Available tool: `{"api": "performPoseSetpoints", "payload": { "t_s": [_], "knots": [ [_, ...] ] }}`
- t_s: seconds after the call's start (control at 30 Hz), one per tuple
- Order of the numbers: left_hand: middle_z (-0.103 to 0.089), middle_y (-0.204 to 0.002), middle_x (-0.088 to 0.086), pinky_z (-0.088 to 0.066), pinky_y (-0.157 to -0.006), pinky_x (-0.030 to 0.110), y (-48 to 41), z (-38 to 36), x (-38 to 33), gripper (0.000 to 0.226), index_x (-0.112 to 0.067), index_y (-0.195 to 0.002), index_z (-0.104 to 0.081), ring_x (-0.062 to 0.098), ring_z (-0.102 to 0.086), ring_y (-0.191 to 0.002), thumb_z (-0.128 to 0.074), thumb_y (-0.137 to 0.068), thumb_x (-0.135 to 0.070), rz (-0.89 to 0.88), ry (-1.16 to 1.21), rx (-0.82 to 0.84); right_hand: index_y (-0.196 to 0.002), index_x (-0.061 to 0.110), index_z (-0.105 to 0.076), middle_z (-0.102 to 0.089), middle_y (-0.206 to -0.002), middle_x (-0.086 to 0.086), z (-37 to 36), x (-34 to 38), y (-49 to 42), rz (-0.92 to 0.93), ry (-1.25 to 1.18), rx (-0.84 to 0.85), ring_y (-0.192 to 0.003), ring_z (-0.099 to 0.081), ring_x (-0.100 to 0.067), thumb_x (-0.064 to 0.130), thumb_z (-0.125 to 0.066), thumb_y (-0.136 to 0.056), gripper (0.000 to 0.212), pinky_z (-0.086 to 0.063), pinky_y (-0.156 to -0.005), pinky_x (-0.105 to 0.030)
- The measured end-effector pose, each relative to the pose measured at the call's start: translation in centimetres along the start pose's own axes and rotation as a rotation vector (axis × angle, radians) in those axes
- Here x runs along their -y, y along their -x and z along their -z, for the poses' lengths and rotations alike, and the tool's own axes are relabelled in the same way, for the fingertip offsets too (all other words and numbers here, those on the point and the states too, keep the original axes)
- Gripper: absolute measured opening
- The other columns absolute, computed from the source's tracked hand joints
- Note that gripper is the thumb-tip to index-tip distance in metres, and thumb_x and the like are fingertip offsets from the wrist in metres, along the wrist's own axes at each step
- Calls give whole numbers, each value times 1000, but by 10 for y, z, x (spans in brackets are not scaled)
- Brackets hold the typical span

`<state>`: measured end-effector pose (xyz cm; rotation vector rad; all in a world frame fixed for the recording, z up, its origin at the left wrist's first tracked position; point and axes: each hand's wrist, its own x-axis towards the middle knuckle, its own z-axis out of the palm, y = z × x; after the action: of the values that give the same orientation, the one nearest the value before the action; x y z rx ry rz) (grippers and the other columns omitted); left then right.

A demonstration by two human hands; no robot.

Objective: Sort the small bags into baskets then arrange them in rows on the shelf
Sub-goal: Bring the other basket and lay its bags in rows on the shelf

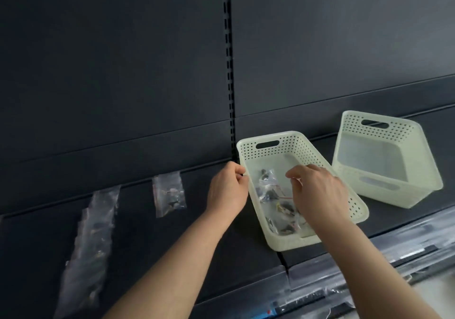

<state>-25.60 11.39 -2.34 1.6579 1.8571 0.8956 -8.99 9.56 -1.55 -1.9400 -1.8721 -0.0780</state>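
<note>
A white perforated basket [256, 146] sits on the dark shelf [138, 232] and holds several small clear bags [267, 183] of dark parts. My left hand [227, 189] is closed on the basket's left rim. Over the bags inside the basket, my right hand [317, 193] has its fingers bunched downward; whether it pinches a bag is hidden. A single small bag [168, 193] lies flat on the shelf left of the basket. Farther left, several bags lie overlapping in a row [91, 240].
A second white basket [418, 171], with nothing visible in it, stands tilted at the right on the shelf. The shelf's dark back panel [123, 72] rises behind, with a slotted upright [230, 72]. Below the front edge at right, a lower level [369, 281] holds more clear bags.
</note>
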Motion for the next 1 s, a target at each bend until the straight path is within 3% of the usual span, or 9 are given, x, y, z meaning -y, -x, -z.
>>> {"api": "performPoseSetpoints", "payload": {
  "t_s": [0.1,0.2,0.33,0.43,0.57,0.67,0.73,0.83,1.0],
  "knots": [
    [-61,-94,-11,-51,-72,29,-1,-8,-13,15,-23,-107,-58,10,-59,-89,-57,-93,-18,-23,-64,-77,-110,30,-65,-66,-109,7,6,-25,-3,-39,12,26,-95,-60,-17,23,-52,-93,23,-46,-77,-32],
    [-62,-103,-11,-46,-72,27,-7,-16,-33,20,-25,-108,-62,11,-55,-95,-52,-94,-14,-236,-226,-200,-112,31,-63,-65,-112,8,5,-39,-5,-54,-13,71,-100,-59,-17,25,-50,-94,23,-45,-82,-34],
    [-68,-109,-7,-45,-84,33,-31,-36,-55,23,-29,-108,-69,19,-53,-106,-56,-95,-15,-398,-653,70,-113,33,-61,-64,-111,9,-2,-43,-5,-31,-13,103,-100,-57,-16,23,-47,-94,25,-38,-85,-35],
    [-66,-103,-1,-36,-94,38,-47,-54,-65,21,-23,-105,-70,23,-54,-105,-65,-88,-13,-350,-1041,267,-115,33,-60,-64,-110,9,-4,-47,-7,-41,-3,111,-102,-56,-17,22,-47,-93,27,-35,-84,-35],
    [-52,-90,0,-26,-96,41,-52,-68,-69,15,-22,-102,-62,23,-47,-103,-67,-88,-22,-281,-1208,383,-115,32,-59,-64,-106,8,-6,-51,-9,-45,0,116,-101,-56,-18,20,-49,-91,29,-35,-85,-34],
    [-53,-87,-1,-26,-92,40,-53,-71,-66,12,-24,-93,-52,22,-46,-95,-64,-90,-24,-269,-1193,391,-115,33,-59,-64,-107,8,-5,-51,-9,-42,-6,128,-101,-56,-18,19,-50,-90,29,-34,-86,-34],
    [-58,-90,-1,-28,-90,38,-52,-68,-66,10,-21,-92,-56,23,-50,-96,-65,-89,-25,-266,-1120,381,-115,33,-58,-64,-108,9,-5,-51,-10,-40,-11,134,-101,-56,-18,20,-50,-90,29,-33,-87,-34],
    [-66,-99,-5,-36,-93,34,-49,-58,-67,5,-25,-86,-63,19,-57,-98,-65,-89,-24,-271,-841,318,-116,33,-58,-64,-108,9,-2,-51,-10,-45,-33,142,-103,-56,-17,20,-48,-91,30,-32,-87,-34],
    [-65,-87,-12,-49,-76,28,-35,-22,-69,10,-24,-84,-63,9,-62,-87,-62,-90,-16,-288,-357,229,-126,30,-53,-65,-113,8,4,-48,-15,-69,-229,100,-104,-58,-16,25,-49,-94,32,-40,-91,-34]
  ]
}}
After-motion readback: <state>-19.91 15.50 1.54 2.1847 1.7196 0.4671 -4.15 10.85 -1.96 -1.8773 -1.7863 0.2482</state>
